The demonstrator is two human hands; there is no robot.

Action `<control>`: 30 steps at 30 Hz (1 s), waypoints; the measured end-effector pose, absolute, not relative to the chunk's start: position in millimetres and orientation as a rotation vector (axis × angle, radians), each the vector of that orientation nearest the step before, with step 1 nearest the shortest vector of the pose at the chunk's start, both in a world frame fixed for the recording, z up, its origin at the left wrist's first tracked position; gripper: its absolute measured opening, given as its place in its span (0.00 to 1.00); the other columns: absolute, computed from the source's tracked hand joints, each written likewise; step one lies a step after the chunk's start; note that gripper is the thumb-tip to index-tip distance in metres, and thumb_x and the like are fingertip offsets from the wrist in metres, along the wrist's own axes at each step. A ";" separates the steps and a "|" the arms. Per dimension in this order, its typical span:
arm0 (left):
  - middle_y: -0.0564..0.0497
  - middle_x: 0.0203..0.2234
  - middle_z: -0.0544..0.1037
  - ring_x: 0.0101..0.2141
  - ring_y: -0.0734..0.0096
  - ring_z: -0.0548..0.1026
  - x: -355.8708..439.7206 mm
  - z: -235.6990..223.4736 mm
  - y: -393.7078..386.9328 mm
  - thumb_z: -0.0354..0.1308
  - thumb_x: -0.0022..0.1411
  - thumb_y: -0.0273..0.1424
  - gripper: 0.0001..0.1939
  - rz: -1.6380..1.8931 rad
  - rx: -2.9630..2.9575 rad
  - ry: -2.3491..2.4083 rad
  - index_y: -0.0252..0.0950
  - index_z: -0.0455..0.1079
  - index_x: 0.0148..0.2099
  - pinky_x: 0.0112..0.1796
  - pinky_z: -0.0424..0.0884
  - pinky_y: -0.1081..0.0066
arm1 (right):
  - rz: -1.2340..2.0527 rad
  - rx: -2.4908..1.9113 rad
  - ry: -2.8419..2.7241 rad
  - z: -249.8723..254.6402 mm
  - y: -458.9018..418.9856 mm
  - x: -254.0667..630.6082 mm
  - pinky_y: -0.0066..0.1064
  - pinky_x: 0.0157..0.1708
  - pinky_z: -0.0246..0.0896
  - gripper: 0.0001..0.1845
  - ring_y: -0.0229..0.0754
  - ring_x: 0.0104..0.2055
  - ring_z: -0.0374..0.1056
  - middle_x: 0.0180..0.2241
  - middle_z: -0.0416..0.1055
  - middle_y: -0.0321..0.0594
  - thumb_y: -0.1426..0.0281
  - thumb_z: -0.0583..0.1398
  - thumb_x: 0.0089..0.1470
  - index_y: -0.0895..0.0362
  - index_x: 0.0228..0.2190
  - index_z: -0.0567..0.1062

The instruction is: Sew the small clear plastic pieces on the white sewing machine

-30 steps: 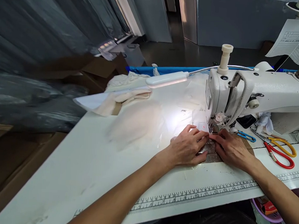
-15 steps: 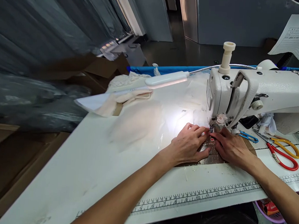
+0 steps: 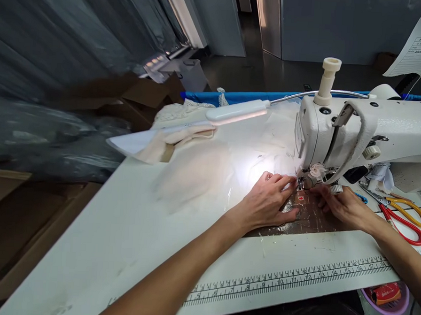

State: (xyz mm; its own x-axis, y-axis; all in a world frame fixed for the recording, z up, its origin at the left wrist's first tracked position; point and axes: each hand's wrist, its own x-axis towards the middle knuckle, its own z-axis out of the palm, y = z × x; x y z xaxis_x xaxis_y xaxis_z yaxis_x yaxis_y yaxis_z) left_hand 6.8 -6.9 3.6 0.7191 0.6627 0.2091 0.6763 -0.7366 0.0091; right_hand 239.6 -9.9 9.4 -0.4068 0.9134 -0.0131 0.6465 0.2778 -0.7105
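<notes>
At the white sewing machine (image 3: 353, 122), my left hand (image 3: 264, 200) lies just left of the presser foot (image 3: 301, 182). Its fingertips rest on thin, pale sheer fabric (image 3: 256, 162), and the thumb is spread away over the brown machine plate (image 3: 299, 218). Right of the foot, my right hand (image 3: 345, 206) has its fingers curled together behind the thread area; whatever is between them is too small to make out. A pale fabric flower (image 3: 316, 170) sits at the machine head, above the foot.
Red- and yellow-handled scissors (image 3: 405, 219) lie at the right, with blue thread snips (image 3: 361, 198) partly behind my right hand. A lamp (image 3: 237, 112) reaches over the table. A printed ruler (image 3: 281, 282) runs along the front edge. Below is a purple basket (image 3: 395, 306).
My right hand has drawn away to the right from the presser foot and now partly covers the blue snips. My left hand stays in place. The view has shifted slightly.
</notes>
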 end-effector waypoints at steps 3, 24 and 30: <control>0.41 0.43 0.74 0.41 0.57 0.72 6.7 3.8 -6.4 0.48 0.66 0.48 0.27 -0.298 -2.836 -1.099 0.31 0.70 0.53 0.40 0.66 0.59 | 1.064 -1.460 -1.938 3.0 -3.9 240.6 0.32 0.25 0.68 0.19 0.42 0.24 0.72 0.24 0.74 0.40 0.62 0.48 0.65 0.56 0.29 0.72; 0.34 0.57 0.65 0.56 0.51 0.65 5.3 -4.6 -9.2 0.45 0.71 0.39 0.19 -0.627 -2.757 -1.379 0.34 0.58 0.58 0.53 0.61 0.48 | 0.674 -1.472 -1.978 -1.5 -19.1 236.0 0.34 0.30 0.67 0.09 0.43 0.29 0.71 0.28 0.73 0.40 0.68 0.54 0.57 0.56 0.35 0.73; 0.35 0.57 0.65 0.57 0.50 0.64 5.0 -7.6 -8.7 0.47 0.70 0.39 0.20 -0.669 -2.768 -1.403 0.37 0.55 0.60 0.54 0.61 0.47 | 0.655 -1.434 -1.978 -0.3 -20.4 234.5 0.34 0.30 0.66 0.09 0.44 0.30 0.70 0.29 0.73 0.41 0.68 0.54 0.56 0.56 0.35 0.72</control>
State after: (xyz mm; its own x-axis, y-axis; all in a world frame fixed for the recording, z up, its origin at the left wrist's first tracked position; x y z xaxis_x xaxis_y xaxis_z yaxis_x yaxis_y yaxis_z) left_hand 5.0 -8.7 -7.6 0.5205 0.7776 0.3526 0.7636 -0.6087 0.2152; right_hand 234.5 -20.4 -0.3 -0.2340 0.9550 0.1822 0.6572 0.2935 -0.6942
